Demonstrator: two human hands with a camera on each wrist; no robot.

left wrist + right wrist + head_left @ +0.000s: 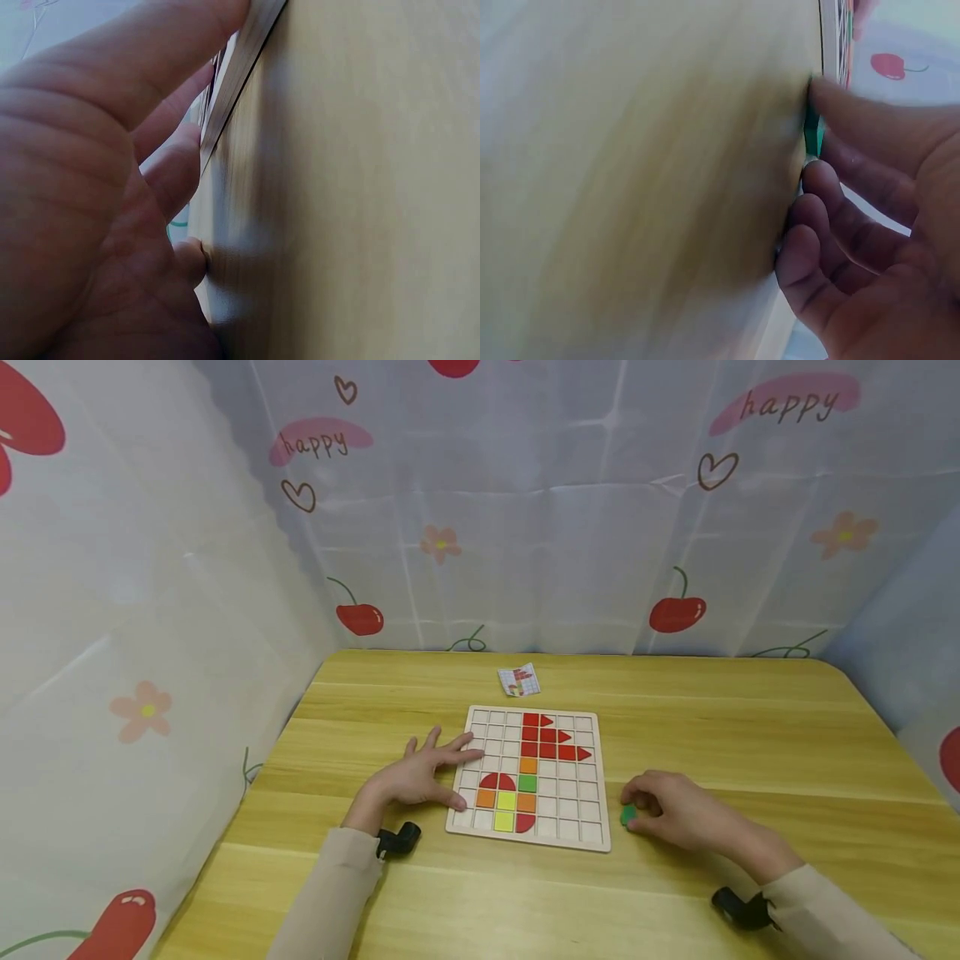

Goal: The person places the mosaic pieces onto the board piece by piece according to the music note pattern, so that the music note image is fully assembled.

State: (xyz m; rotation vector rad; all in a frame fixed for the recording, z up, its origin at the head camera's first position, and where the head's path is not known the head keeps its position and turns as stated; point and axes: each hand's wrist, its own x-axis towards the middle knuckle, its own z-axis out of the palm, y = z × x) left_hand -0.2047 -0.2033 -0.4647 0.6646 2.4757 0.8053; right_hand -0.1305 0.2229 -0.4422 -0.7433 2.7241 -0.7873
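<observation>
A square wooden grid board (570, 818) lies on the table, partly filled with red, orange, yellow and green tiles. My left hand (416, 774) rests over its left edge with fingers spread, thumb and fingertips on the rim. In the left wrist view the thumb lies along the board's side edge (234, 75). To the right of the board, my right hand (678, 810) pinches a small green tile (627, 815) between thumb and fingers, close to the tabletop. The right wrist view shows this green tile (813, 133) at the thumb tip, its outline partly hidden by the fingers.
Behind the board lies a small pattern card (519, 680) printed with a similar coloured figure on a grid. The wooden table (750, 718) meets a printed curtain (555, 560) at the back, with another hanging (187, 652) along its left side.
</observation>
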